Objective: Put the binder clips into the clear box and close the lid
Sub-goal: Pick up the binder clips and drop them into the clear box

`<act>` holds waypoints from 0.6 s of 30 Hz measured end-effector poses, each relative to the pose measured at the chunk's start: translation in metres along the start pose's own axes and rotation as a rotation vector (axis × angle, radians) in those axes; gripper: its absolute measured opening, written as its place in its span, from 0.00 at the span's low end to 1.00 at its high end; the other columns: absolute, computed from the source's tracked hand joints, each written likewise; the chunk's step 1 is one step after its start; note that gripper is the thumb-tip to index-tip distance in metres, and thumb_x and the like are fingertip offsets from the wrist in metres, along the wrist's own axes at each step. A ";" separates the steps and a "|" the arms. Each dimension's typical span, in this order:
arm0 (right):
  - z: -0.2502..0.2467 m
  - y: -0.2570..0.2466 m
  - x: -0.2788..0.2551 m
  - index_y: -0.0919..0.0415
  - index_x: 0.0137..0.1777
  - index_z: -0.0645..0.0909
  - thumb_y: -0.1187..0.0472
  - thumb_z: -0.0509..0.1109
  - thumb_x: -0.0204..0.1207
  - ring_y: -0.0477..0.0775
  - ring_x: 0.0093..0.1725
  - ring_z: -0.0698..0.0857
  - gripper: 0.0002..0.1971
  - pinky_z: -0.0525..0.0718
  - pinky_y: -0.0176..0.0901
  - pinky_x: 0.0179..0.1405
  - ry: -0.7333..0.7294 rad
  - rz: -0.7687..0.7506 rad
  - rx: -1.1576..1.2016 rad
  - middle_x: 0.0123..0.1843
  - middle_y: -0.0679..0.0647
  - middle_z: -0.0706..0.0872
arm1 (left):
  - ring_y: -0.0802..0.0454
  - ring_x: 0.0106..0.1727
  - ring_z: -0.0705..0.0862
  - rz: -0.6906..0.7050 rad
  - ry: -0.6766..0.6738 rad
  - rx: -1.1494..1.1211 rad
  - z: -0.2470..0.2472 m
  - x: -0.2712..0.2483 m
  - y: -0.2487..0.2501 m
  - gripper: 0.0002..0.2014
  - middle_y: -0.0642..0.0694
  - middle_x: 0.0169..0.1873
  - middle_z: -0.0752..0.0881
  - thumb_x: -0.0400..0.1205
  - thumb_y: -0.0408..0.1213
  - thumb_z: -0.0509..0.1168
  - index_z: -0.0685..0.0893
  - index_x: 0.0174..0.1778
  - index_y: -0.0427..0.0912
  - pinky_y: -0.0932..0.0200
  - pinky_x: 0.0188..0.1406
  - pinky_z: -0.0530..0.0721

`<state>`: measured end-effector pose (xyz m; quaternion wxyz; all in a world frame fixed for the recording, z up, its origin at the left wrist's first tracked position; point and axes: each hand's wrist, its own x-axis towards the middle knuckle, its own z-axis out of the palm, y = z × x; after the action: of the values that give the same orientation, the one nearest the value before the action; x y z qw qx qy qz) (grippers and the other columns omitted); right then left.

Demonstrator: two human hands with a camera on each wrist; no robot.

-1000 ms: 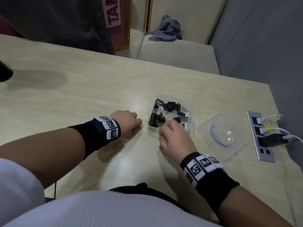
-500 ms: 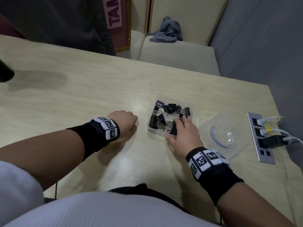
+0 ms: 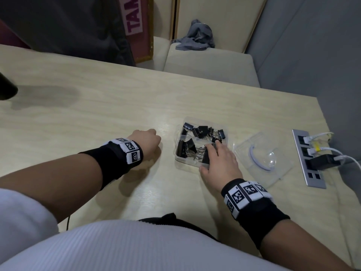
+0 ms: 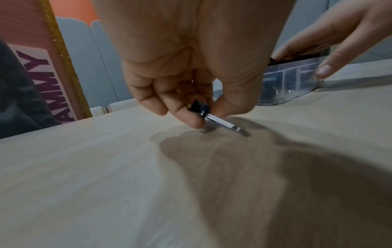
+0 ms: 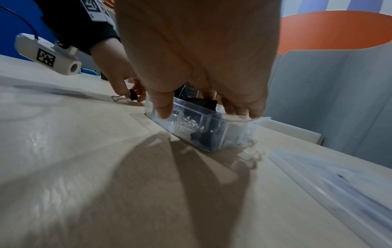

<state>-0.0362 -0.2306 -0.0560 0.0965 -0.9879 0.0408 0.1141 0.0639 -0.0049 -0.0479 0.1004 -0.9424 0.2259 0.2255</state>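
Observation:
The clear box (image 3: 185, 160) stands mid-table with several black binder clips (image 3: 202, 132) inside. My right hand (image 3: 216, 156) rests on its near right corner: straight fingers lie over the clips, and the thumb (image 5: 162, 109) lies against the near wall of the box (image 5: 212, 129). Left of the box, my left hand (image 3: 148, 139) is curled low on the table. Its fingertips pinch a small black binder clip (image 4: 199, 108) whose wire handle touches the tabletop; the same clip (image 5: 132, 97) shows in the right wrist view. The clear lid (image 3: 263, 155) lies flat to the right of the box.
A metal socket panel (image 3: 308, 159) with plugs and white cables is set into the table's right edge, beyond the lid. A dark object (image 3: 5, 89) pokes in at the far left. Behind the table is a cushioned bench with a grey cloth (image 3: 195, 36).
My right hand has shifted from the box's near middle to its near right corner and settled there. The left hand has stayed curled beside the box.

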 end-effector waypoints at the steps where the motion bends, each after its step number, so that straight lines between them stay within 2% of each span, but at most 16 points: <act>1: 0.000 -0.001 -0.001 0.53 0.82 0.55 0.48 0.64 0.78 0.61 0.84 0.52 0.34 0.49 0.57 0.83 -0.001 0.002 0.003 0.85 0.59 0.53 | 0.35 0.50 0.83 -0.009 0.013 -0.049 -0.002 0.001 -0.001 0.11 0.41 0.56 0.77 0.79 0.35 0.64 0.80 0.57 0.39 0.50 0.42 0.81; 3: -0.001 -0.001 -0.002 0.53 0.81 0.57 0.49 0.65 0.78 0.61 0.84 0.53 0.34 0.51 0.57 0.83 0.002 -0.003 0.001 0.85 0.59 0.55 | 0.36 0.52 0.84 -0.015 0.062 -0.155 -0.011 0.004 -0.003 0.12 0.41 0.58 0.78 0.79 0.37 0.66 0.82 0.58 0.40 0.51 0.48 0.84; 6: -0.002 -0.002 -0.005 0.53 0.80 0.60 0.49 0.65 0.77 0.62 0.83 0.57 0.32 0.55 0.57 0.82 0.022 -0.025 -0.014 0.84 0.59 0.58 | 0.40 0.55 0.84 -0.038 0.226 -0.353 -0.032 0.013 -0.004 0.13 0.41 0.57 0.80 0.77 0.36 0.70 0.85 0.57 0.43 0.55 0.52 0.80; 9: -0.004 -0.002 -0.006 0.52 0.79 0.61 0.45 0.66 0.77 0.61 0.82 0.59 0.33 0.56 0.56 0.81 0.002 -0.037 -0.001 0.83 0.58 0.61 | 0.44 0.52 0.85 -0.032 0.369 -0.516 -0.053 0.019 0.005 0.09 0.43 0.53 0.84 0.76 0.38 0.72 0.87 0.52 0.44 0.57 0.52 0.78; 12: -0.013 0.002 -0.003 0.51 0.79 0.63 0.39 0.63 0.77 0.57 0.79 0.66 0.33 0.64 0.55 0.78 0.008 -0.034 0.148 0.79 0.54 0.68 | 0.46 0.50 0.86 0.000 0.394 -0.576 -0.061 0.021 0.023 0.07 0.44 0.50 0.86 0.76 0.39 0.73 0.88 0.48 0.44 0.59 0.51 0.78; 15: -0.022 0.016 0.000 0.51 0.76 0.67 0.40 0.59 0.80 0.53 0.74 0.71 0.28 0.70 0.52 0.74 0.119 0.052 0.380 0.75 0.51 0.73 | 0.45 0.50 0.85 0.030 0.407 -0.570 -0.064 0.022 0.036 0.05 0.43 0.51 0.85 0.77 0.36 0.70 0.88 0.47 0.44 0.57 0.52 0.80; 18: -0.024 0.044 0.008 0.53 0.73 0.71 0.48 0.59 0.82 0.55 0.73 0.73 0.21 0.72 0.54 0.73 0.240 0.252 0.426 0.73 0.54 0.74 | 0.44 0.50 0.84 0.080 0.481 -0.568 -0.068 0.023 0.043 0.06 0.43 0.52 0.83 0.78 0.35 0.68 0.87 0.49 0.42 0.57 0.52 0.79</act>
<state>-0.0279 -0.2785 -0.0425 0.2818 -0.9389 0.1978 -0.0037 0.0879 -0.0713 -0.0024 -0.2299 -0.9491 0.2081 0.0553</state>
